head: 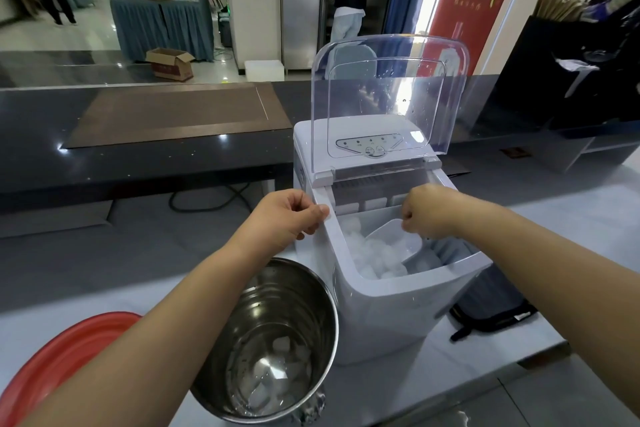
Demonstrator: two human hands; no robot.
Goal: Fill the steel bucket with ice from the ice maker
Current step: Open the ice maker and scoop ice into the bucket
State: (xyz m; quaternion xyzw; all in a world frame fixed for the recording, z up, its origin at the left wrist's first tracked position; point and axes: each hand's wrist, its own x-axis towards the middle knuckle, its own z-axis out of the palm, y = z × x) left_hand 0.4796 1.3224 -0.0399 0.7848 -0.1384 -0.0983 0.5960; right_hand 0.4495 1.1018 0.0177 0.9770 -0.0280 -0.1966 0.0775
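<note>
A white ice maker (381, 305) stands on the counter with its clear lid (388, 97) raised. Its bin holds a heap of ice cubes (367, 253). My right hand (429, 211) grips the handle of a clear plastic scoop (394, 243) that lies in the ice. My left hand (287, 215) holds the left rim of the ice maker, thumb on the edge. The steel bucket (277, 340) stands just left of the machine, under my left forearm, with some ice cubes and water at its bottom.
A red round tray or lid (59, 357) lies at the lower left. A dark bag (491, 308) sits behind the ice maker on the right. A black raised counter (138, 156) runs behind. People stand far off in the background room.
</note>
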